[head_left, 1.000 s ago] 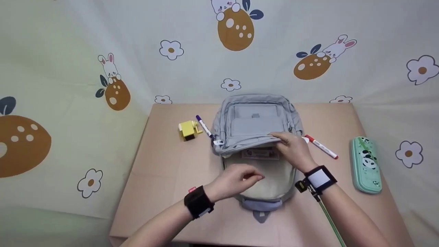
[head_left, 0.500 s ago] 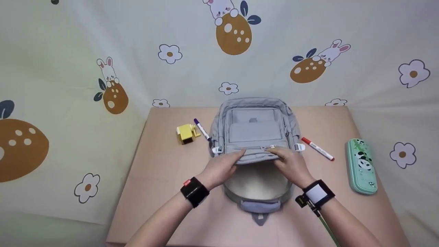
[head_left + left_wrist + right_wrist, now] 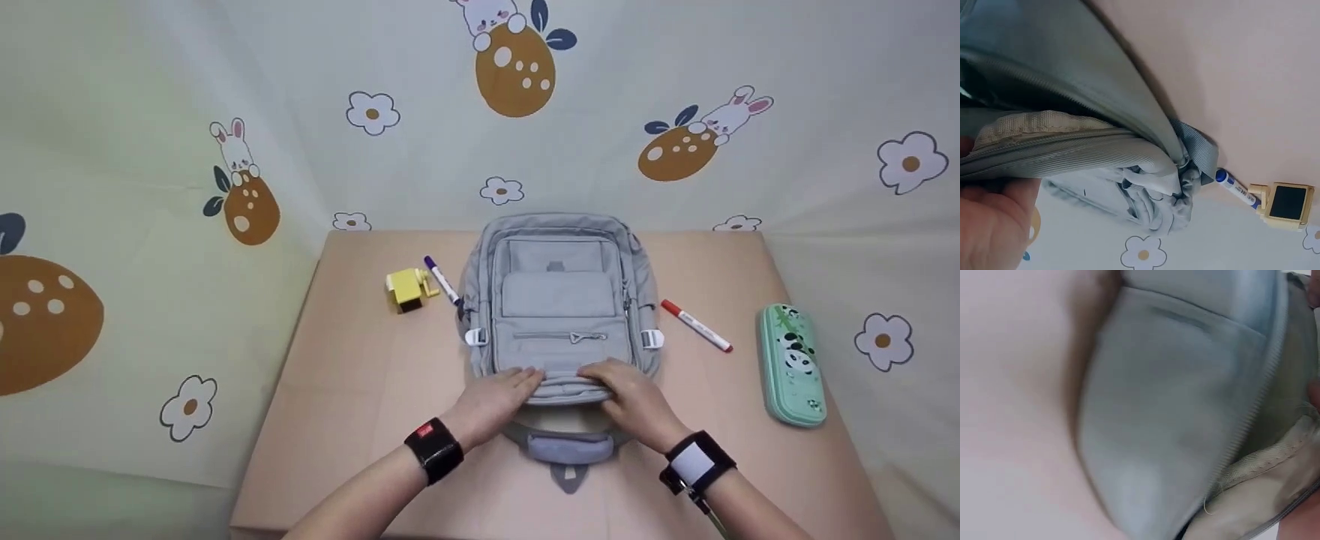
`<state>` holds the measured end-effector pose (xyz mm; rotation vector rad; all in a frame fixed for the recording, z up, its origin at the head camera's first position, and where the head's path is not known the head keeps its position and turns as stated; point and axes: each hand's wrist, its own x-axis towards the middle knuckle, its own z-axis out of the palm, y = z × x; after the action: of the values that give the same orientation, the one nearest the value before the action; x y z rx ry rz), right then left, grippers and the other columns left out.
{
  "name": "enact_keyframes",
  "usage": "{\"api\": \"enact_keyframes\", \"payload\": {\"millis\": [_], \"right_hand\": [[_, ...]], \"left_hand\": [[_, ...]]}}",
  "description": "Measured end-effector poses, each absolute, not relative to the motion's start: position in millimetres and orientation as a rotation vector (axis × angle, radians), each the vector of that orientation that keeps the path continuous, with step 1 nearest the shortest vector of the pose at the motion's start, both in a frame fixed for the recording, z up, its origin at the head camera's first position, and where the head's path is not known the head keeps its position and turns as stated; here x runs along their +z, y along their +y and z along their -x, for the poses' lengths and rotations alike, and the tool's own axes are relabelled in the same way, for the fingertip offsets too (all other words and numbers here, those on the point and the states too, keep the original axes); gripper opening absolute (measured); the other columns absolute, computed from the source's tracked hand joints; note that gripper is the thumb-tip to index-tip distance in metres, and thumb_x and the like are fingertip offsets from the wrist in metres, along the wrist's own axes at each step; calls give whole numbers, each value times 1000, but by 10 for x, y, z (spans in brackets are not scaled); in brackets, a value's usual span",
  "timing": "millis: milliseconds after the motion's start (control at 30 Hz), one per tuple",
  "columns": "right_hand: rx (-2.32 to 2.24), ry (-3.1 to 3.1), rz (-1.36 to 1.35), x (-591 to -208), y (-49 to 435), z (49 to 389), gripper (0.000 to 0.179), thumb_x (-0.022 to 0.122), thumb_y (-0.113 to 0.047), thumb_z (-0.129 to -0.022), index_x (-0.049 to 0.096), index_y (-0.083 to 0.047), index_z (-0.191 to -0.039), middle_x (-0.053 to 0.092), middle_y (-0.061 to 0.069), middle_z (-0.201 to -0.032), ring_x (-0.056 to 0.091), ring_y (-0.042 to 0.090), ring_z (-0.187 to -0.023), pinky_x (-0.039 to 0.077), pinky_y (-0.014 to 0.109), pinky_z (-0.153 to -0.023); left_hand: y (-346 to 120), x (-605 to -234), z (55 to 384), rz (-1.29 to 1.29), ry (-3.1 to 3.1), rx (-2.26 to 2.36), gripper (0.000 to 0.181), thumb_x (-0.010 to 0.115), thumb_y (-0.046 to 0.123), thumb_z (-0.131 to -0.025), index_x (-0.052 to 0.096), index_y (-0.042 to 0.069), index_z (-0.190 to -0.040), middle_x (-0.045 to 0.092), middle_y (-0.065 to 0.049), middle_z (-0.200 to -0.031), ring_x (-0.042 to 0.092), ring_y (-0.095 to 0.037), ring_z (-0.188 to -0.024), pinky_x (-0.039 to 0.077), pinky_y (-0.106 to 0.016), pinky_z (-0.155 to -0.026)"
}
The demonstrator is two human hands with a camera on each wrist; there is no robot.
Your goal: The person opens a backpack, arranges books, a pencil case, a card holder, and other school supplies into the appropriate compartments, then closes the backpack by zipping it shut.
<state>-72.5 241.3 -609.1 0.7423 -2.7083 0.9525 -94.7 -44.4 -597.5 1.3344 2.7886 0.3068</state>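
Grey backpack (image 3: 562, 296) lies on surface (image 3: 337, 420), your left grip (image 3: 491, 405) and right grip (image 3: 637, 401) both clamped on flap edge (image 3: 562, 386). Flap looks nearly down; zip (image 3: 1252, 413) not yet fastened; pencil case (image 3: 791, 375) outside.

yellow crank sharpener (image 3: 407, 288) | dark-capped marker (image 3: 443, 282) beside it | red-capped marker (image 3: 697, 326) | green panda case (image 3: 792, 367) | rabbit-and-flower backdrop (image 3: 420, 161)

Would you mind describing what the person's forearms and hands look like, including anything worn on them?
The left hand and right hand are ungloved, and the forearms show no sleeves. The left wears a black wristband with a small red tag; the right wears another black wristband with a pale, squarish patch and a thin cable.
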Motion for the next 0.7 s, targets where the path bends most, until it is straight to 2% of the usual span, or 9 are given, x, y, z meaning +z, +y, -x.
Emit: {"api": "enact_keyframes", "payload": {"millis": [233, 433, 533, 600, 700], "right_hand": [[954, -2729, -770, -6264, 2405, 638, 50, 69, 20, -62, 57, -13, -97, 69, 6, -116, 65, 24, -109, 55, 40, -92], [923, -2732, -830, -6354, 2432, 644, 46, 72, 14, -61, 54, -15, -91, 69, 7, -116, 65, 25, -110, 54, 41, -93], [912, -2759, -863, -6383, 2450, 664, 38, 79, 2, -68, 54, -15, -90, 68, 6, -116, 65, 24, -110, 54, 41, -94], [898, -2789, -886, -6391, 2466, 669, 32, 83, -13, -77, 55, -17, -90, 67, 4, -118, 64, 22, -110, 53, 41, -94], [889, -2812, -898, -6379, 2505, 672, 24, 78, -36, -89, 59, -22, -91, 67, 2, -122, 63, 20, -114, 52, 41, -96]], "left_hand": [[-410, -6180, 911, -1470, 2795, -32, 48, 47, 8, -104, 49, 8, -151, 56, -12, -146, 55, -28, -133, 44, -39, -110], [-413, -6247, 915, -1536, 2811, -48, 44, 57, 13, -100, 59, 14, -144, 60, -13, -142, 58, -31, -128, 47, -41, -107], [-431, -6240, 930, -1514, 2779, -10, 44, 60, 22, -99, 61, 17, -143, 60, -13, -142, 57, -31, -130, 45, -41, -108], [-439, -6234, 943, -1482, 2745, 11, 43, 59, 34, -102, 62, 19, -142, 59, -13, -143, 54, -32, -133, 43, -41, -110], [-440, -6231, 951, -1474, 2710, -1, 48, 53, 50, -103, 64, 22, -140, 57, -14, -144, 52, -33, -134, 41, -42, -112]]}}
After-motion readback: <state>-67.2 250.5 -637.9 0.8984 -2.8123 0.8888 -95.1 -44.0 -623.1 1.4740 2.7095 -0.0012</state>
